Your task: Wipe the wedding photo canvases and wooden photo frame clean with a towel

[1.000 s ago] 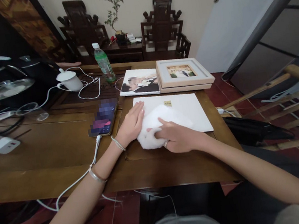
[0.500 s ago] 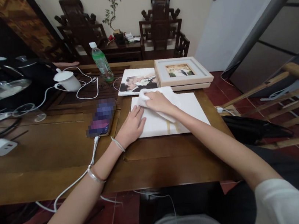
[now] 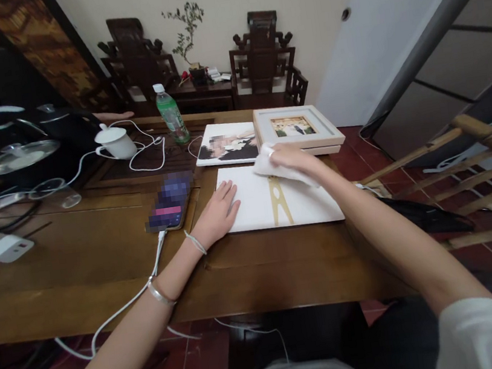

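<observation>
Right hand (image 3: 290, 157) has swept rightward, fingers curled on the cloth (image 3: 265, 166); overreach could bump the frame (image 3: 295, 125), the left hand (image 3: 219, 214) lying flat, ungripping, on the panel (image 3: 249, 208).

The right hand (image 3: 290, 157), with the crumpled soft white cloth (image 3: 263, 162), has gone farther from the left hand (image 3: 217, 213), toward the far right part of the flat white rectangular board (image 3: 249, 205). Nearer than the right hand, the gold-coloured A-shaped piece (image 3: 276, 209), mostly covered before, now shows long legs.
</observation>
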Available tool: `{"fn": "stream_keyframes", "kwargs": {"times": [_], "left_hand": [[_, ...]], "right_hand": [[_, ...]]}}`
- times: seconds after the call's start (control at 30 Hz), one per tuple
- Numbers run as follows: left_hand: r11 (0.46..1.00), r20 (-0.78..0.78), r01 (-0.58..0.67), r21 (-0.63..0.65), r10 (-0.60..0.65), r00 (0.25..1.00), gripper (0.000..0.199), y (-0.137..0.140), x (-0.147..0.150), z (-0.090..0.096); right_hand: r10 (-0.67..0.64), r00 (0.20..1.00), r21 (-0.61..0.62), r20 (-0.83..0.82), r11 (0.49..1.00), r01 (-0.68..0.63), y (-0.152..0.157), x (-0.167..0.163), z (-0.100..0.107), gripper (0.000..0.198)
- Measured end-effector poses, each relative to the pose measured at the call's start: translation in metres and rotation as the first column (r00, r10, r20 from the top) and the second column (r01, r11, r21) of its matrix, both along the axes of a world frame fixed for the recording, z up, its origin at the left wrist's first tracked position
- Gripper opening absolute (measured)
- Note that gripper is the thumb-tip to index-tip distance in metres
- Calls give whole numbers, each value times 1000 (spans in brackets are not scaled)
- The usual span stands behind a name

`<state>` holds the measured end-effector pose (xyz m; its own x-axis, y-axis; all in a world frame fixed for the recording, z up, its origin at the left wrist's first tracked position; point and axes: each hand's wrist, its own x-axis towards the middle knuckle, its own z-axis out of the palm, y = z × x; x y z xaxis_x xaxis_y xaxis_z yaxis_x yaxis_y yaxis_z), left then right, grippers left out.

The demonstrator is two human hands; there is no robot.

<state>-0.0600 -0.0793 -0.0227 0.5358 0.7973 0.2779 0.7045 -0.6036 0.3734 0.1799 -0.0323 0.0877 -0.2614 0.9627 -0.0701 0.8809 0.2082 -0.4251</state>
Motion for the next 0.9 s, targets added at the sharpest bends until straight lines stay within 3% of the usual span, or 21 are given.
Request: {"fn": "stream_keyframes", "kwargs": {"times": [0.1,0.2,0.33,0.43,0.53,0.67,0.9], "left_hand": [[1000,-14,-9,2,9,1000,51,0,0,-1],[1000,-23,-10,3,10,1000,51,0,0,-1],[1000,-43,-11,4,12,999,53,-1,0,1],[1000,-46,-12,10,13,999,53,-1,0,2],[1000,-50,-8,10,9,999,54,-1,1,3],[1000,-46,-7,5,7,999,53,0,0,2],[1000,-35,3,11,-2,999,52,0,-1,2]], "right_hand": [[-120,992,38,33,992,119,-13,42,-3,19],[-147,988,73,48,987,143,-42,63,-10,13],[-45,996,87,76,995,38,-105,66,-16,9],[76,993,6,95,997,-76,-154,65,-14,10],[166,983,-58,75,985,-162,-177,69,-11,13],[147,989,-15,26,989,-146,-150,74,-14,9],[41,992,117,-120,993,-26,-42,75,-28,3]]}}
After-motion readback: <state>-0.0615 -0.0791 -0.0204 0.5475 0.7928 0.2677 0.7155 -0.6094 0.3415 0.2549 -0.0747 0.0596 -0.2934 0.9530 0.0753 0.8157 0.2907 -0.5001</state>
